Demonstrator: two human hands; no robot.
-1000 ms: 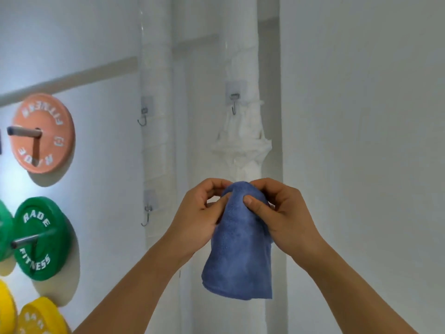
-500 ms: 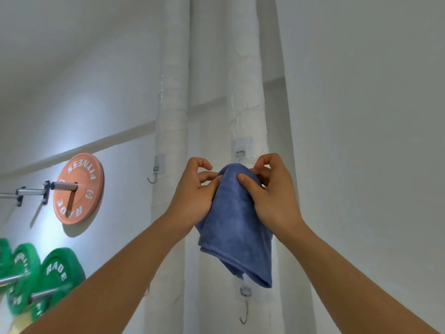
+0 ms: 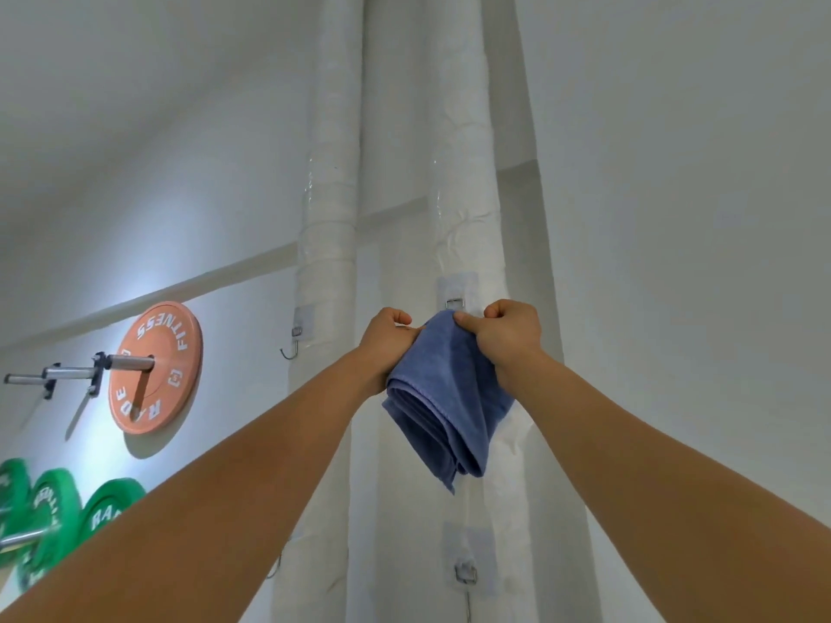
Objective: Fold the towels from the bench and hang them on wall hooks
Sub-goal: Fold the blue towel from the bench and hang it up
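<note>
Terry cloth: the blue towel [image 3: 443, 397] looks soft, light and limp; it should sag wherever unsupported
Best hold: the bunched top edge, where both hands already have it
Left hand [image 3: 386, 341]: fingers curled, pinching the towel's upper left corner
Right hand [image 3: 510, 332]: curled, gripping the upper right corner
Position: held up against the wrapped white pipe [image 3: 467, 218], top edge just below the upper hook [image 3: 454, 303]
Look: folded in layers, hemmed edges visible, lower corner hanging to a point

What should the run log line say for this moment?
step: hanging | left hand: grips blue towel | right hand: grips towel top | towel: folded, at upper hook on right pipe | hooked: cannot tell
</note>
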